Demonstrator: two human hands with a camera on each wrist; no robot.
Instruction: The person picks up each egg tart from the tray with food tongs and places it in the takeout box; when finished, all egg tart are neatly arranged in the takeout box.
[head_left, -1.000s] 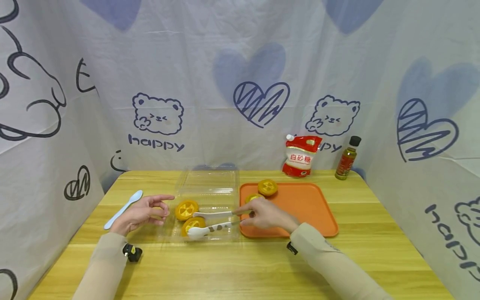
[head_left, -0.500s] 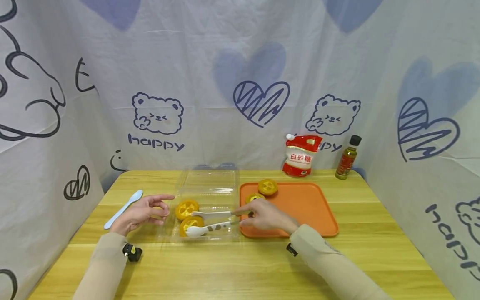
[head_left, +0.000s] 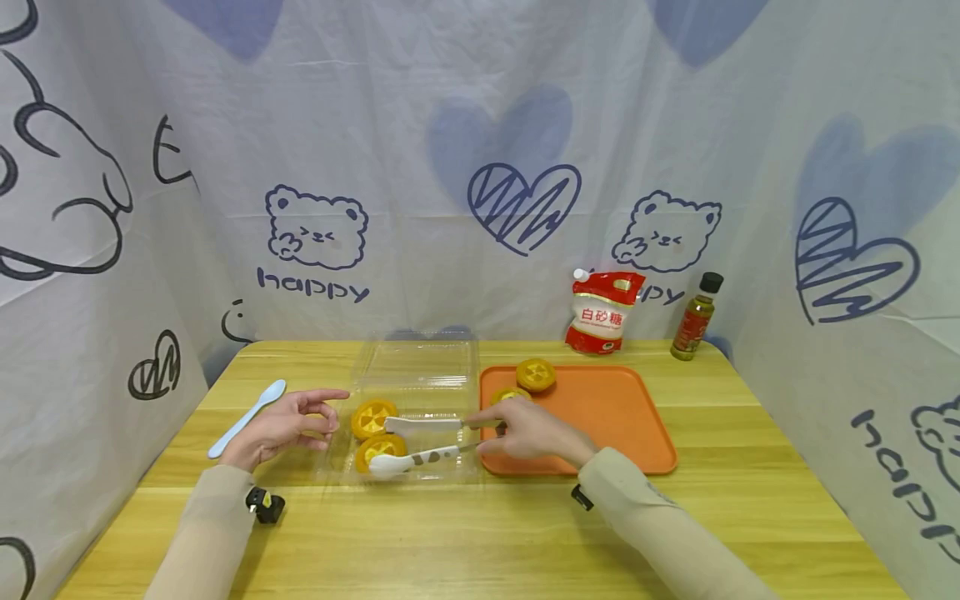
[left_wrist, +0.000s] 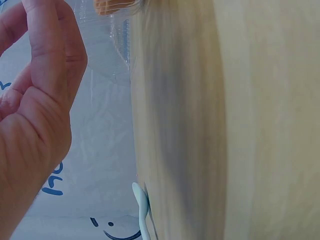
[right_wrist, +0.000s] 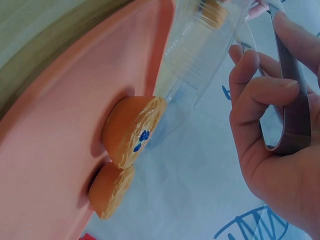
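Observation:
My right hand [head_left: 528, 429] holds metal food tongs [right_wrist: 296, 110] with two white ends, their arms spread apart. In the head view, the flat tong end [head_left: 423, 425] and the spoon-shaped one [head_left: 390, 465] lie over two yellow tarts [head_left: 373, 419] in a clear plastic clamshell box [head_left: 442, 454]. The front tart [head_left: 377, 447] sits between these ends. My left hand [head_left: 294, 422] hovers by the box's left side, fingers bent and holding nothing. Two more tarts, the rear one [head_left: 536, 376] and a blue-dotted one [right_wrist: 131, 131], sit on an orange tray [head_left: 600, 417], the latter partly behind my right hand.
A pale blue spoon [head_left: 247, 419] lies left of my left hand. Behind the tray stand a red and white sugar pouch [head_left: 603, 313] and a black-capped bottle [head_left: 695, 317]. The box lid [head_left: 420, 358] is raised toward the back, near the printed curtain [head_left: 420, 208].
The front tart has shifted slightly left with the spoon-shaped tong end. The tong ends have spread a little wider. My left hand has stayed in place.

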